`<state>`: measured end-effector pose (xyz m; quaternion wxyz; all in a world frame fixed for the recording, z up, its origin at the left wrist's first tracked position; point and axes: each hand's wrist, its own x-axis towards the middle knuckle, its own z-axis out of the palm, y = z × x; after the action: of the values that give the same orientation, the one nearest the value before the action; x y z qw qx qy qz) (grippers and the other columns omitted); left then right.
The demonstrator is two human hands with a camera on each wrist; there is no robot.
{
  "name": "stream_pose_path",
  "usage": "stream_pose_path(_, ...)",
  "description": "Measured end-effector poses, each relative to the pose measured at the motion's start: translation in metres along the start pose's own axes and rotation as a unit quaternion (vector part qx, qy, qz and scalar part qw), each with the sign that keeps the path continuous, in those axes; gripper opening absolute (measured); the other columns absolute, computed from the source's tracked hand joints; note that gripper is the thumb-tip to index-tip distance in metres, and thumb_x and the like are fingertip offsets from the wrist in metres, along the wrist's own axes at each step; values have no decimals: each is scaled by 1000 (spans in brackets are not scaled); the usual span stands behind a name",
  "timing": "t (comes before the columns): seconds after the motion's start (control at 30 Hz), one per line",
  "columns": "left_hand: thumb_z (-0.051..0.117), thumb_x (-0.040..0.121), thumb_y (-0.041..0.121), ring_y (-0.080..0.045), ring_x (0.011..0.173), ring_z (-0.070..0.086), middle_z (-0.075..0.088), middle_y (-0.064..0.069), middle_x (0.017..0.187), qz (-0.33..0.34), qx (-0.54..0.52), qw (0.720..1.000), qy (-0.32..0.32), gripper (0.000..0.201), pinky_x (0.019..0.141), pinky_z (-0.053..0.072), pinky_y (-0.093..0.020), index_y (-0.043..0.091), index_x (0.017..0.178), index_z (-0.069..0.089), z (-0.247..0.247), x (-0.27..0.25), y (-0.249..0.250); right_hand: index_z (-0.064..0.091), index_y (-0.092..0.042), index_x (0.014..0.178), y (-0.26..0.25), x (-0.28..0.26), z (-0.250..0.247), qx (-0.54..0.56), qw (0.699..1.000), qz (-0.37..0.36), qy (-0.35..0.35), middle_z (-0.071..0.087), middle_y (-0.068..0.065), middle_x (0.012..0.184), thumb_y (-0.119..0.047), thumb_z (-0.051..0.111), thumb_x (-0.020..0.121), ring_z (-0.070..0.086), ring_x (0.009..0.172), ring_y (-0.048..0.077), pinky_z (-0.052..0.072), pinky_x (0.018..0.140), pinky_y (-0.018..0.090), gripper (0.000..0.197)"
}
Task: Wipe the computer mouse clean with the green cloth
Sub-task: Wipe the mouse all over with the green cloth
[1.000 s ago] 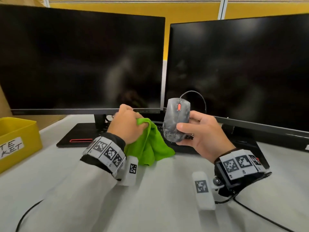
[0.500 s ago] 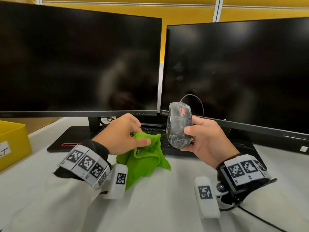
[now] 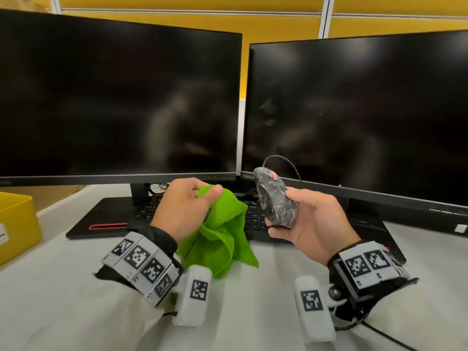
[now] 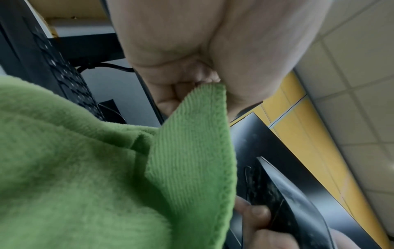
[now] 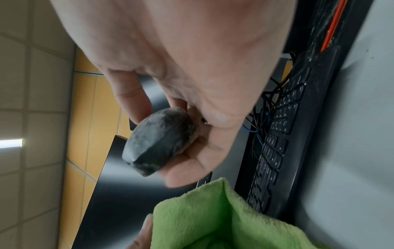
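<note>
My right hand (image 3: 286, 211) holds a black wired computer mouse (image 3: 274, 198) in the air, thumb on one side and fingers under it. White dusty smears cover its shell, and it has a red scroll wheel. In the right wrist view the mouse (image 5: 160, 141) sits between my thumb and fingers. My left hand (image 3: 202, 196) grips a bunched green cloth (image 3: 222, 236) that hangs down to the desk, a short gap left of the mouse. The left wrist view shows the cloth (image 4: 106, 168) pinched under my curled fingers, and the mouse (image 4: 283, 193) beside it.
Two dark monitors (image 3: 119, 97) (image 3: 359, 115) stand close behind my hands. A black keyboard (image 3: 141, 214) lies under them on the white desk (image 3: 253, 312). A yellow bin (image 3: 15, 224) sits at the left edge. The mouse cable (image 3: 291, 164) loops back to the right monitor.
My right hand has turned the mouse so its side faces the cloth. My left hand has lifted the cloth higher and brought it nearer the mouse.
</note>
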<state>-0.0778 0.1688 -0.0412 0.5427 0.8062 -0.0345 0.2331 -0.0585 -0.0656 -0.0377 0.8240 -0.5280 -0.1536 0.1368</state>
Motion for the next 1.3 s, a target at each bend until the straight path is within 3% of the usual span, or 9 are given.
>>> stream_pose_path(0.1,64,75,71,-42,74,73,75,-22,74,17,25,1000,0,70,77,60,-57,2,80,74,2,-2,-1,65,0,113,1,-1,4,-1,1000,4,-16,62,18,83,-24,54,79,60,62,29,54,56,35,43)
stream_pose_path(0.23,63,70,88,-29,58,59,64,-35,74,10,23,1000,6,98,75,60,-57,-9,83,71,3,-2,-4,66,-1,114,0,-1,5,15,999,6,-34,62,17,81,-23,50,82,57,61,29,51,56,35,42)
stream_pose_path(0.33,76,82,61,-46,82,75,74,-31,83,-24,-111,993,-25,66,82,63,-60,-5,86,78,9,-7,3,68,-2,112,2,-1,6,18,999,6,-47,64,17,81,-22,49,82,58,60,29,52,55,34,41)
stream_pose_path(0.4,69,95,37,-46,96,76,79,-27,95,-40,-181,981,-59,39,86,65,-49,-1,94,81,14,-8,8,67,-2,114,3,0,8,19,998,6,-51,65,17,80,-21,49,83,59,60,30,53,55,34,41)
stream_pose_path(0.5,57,104,31,-30,88,76,79,-22,106,-56,-258,960,-92,37,74,64,-32,1,105,79,16,-9,14,65,-2,116,4,1,9,12,999,4,-51,64,17,78,-20,48,85,59,60,30,54,55,34,40)
stream_pose_path(0.67,48,105,15,-21,91,72,74,-19,119,-62,-335,937,-81,32,88,56,-42,3,118,75,21,-10,19,64,2,117,5,2,8,19,999,2,-39,62,18,77,-20,47,87,57,58,31,52,53,35,41)
stream_pose_path(0.77,65,94,2,-29,100,73,77,-18,118,-3,-309,948,-81,26,89,60,-45,7,117,77,23,-11,14,64,2,118,6,1,9,13,999,5,-46,61,19,78,-21,47,87,56,58,31,51,54,35,42)
stream_pose_path(1.0,84,62,7,-22,86,76,80,-12,107,64,-295,951,-66,52,81,64,-37,5,113,73,24,-10,2,62,8,128,11,2,12,-8,997,10,-70,61,25,95,-19,55,83,58,63,33,52,58,38,53)
stream_pose_path(1.3,94,62,19,-21,87,75,80,-9,93,69,-335,939,-33,27,81,60,-34,13,86,82,23,-2,-9,59,12,131,12,1,17,-32,995,2,-97,62,25,92,-18,54,83,59,66,34,50,58,38,57)
